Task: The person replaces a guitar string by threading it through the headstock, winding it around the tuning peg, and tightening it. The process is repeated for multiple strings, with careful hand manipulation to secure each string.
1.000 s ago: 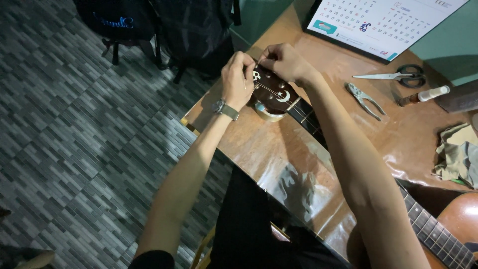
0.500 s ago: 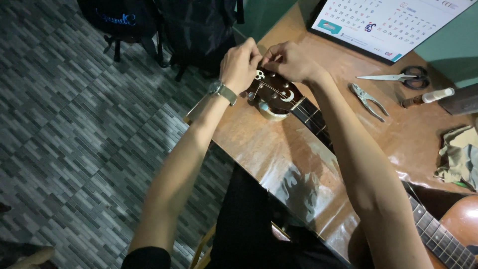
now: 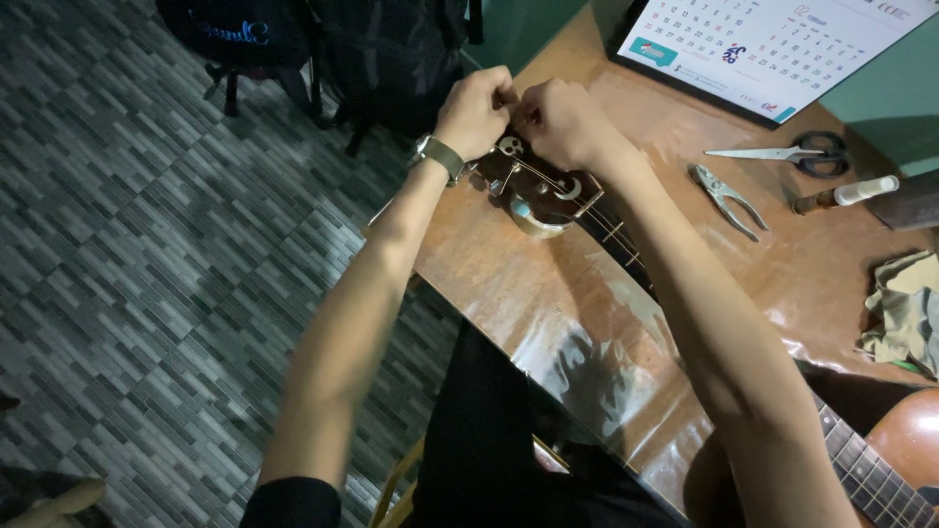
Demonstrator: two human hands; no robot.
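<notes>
Our left hand (image 3: 476, 110) and right hand (image 3: 554, 119) curled, touching, pinching at the guitar headstock (image 3: 533, 186) over the desk's (image 3: 509, 284) left edge, what we pinch hidden, pliers (image 3: 726, 198) and scissors (image 3: 787, 153) near its far edge.

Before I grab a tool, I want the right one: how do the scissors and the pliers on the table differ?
The scissors have dark handle loops and long thin blades; the pliers are all bare metal, with short jaws. The scissors lie nearer the calendar; the pliers lie nearer the guitar neck. Both lie flat, untouched.
</notes>
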